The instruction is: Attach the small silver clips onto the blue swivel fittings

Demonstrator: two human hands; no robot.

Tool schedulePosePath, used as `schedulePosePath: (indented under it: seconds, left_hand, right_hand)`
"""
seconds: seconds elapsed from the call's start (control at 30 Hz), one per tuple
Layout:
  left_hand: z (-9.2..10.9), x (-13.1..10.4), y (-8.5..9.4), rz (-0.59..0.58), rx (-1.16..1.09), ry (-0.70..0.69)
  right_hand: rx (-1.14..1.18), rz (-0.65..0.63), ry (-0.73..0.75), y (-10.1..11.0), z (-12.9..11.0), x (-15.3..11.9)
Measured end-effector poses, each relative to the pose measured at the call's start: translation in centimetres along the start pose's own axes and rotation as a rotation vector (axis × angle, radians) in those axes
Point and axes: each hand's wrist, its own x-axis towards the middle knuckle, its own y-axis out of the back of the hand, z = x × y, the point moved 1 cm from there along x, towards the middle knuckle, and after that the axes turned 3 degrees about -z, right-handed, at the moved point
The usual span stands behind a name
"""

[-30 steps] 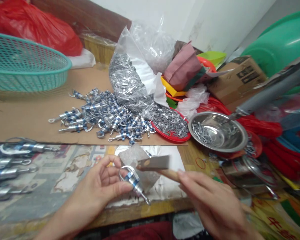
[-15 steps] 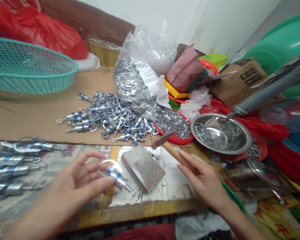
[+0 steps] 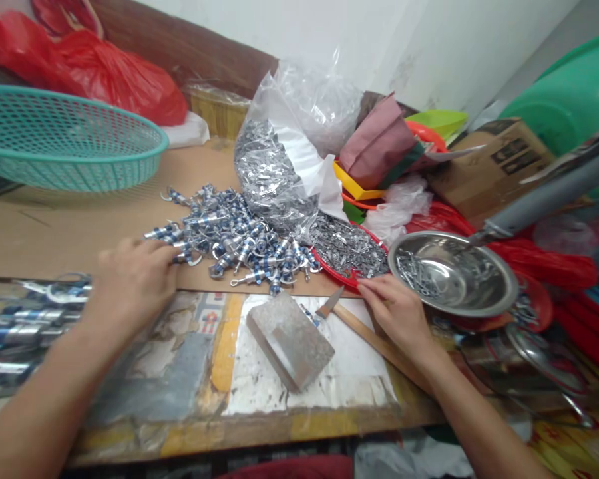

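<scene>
My left hand [image 3: 136, 276] reaches over the left edge of a pile of silver-and-blue metal fittings [image 3: 239, 236]. Its fingers are bent round one fitting [image 3: 182, 253], whose far part is covered by the hand. My right hand [image 3: 397, 303] is at the near rim of a red plate [image 3: 342, 278] of small flat metal pieces [image 3: 352, 249]. Its thumb and finger are pressed together; what is between them is too small to make out. A wooden-handled hammer [image 3: 367, 336] lies on the bench, partly under the right hand and forearm. Left of it sits a metal block [image 3: 290, 342] on white sheeting.
More fittings [image 3: 14, 332] lie in a row at the left. A steel bowl [image 3: 452, 273] with small metal parts stands at the right, a grey tool shaft above it. Behind are a turquoise basket [image 3: 70, 143], a clear bag of metal pieces [image 3: 274, 173] and a cardboard box [image 3: 494, 166].
My left hand has left its fitting and moved up and left to the pile. My right hand has set the hammer down and moved to the red plate's rim.
</scene>
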Motion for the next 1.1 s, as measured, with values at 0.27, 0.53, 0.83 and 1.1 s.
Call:
schedulePosePath:
  seconds: [0.27,0.53,0.83,1.1]
  left_hand:
    - [3.9,1.0,-1.2,0.041,0.333,0.083]
    - [8.0,-4.5,-0.5,-0.077,-0.229,0.068]
    - [10.4,-10.2,-5.7,-0.131,-0.684,0.244]
    - [10.0,-10.2,-5.7,-0.104,-0.509,0.045]
  right_hand:
    - [-0.024,-0.111,-0.086,-3.2,2.8,7.0]
    - [0.103,0.043,-0.086,-2.8,2.0,6.3]
    - [0.505,0.073,-0.042,-0.5,-7.8,1.1]
    - [0.501,-0.088,0.412,1.1,-13.3,-3.0]
